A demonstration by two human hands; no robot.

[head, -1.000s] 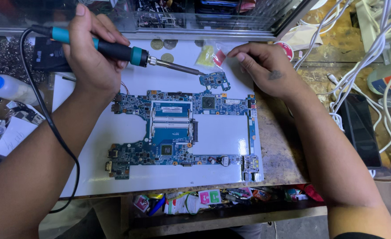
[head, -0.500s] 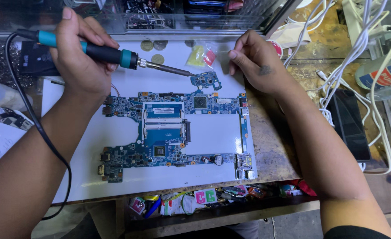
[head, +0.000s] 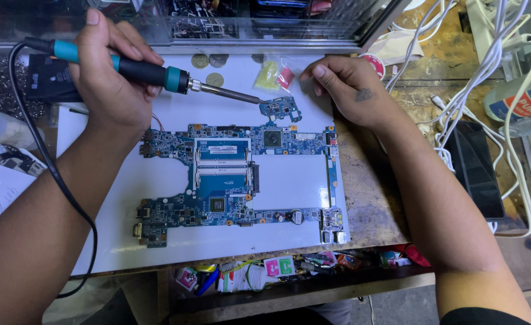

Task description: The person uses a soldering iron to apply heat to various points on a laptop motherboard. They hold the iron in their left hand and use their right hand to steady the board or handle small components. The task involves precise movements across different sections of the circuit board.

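While a blue board (head: pixel 235 180) lies on the white mat (head: pixel 289 180), the left hand (head: pixel 112 78) grips an iron (head: pixel 157 72), tip on a chip (head: pixel 280 108) above it; the right hand (head: pixel 352 90), loosely curled, holds nothing beside cables (head: pixel 488 78).

A worn wooden bench (head: pixel 371 204) carries a white sheet (head: pixel 289 180) and cables (head: pixel 488 66).

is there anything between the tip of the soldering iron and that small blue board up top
Nothing visible. The left hand holds the soldering iron, and its tip already reaches the left edge of the small blue circuit board. The coins lie above the shaft, off its line. The right hand rests just right of the board.
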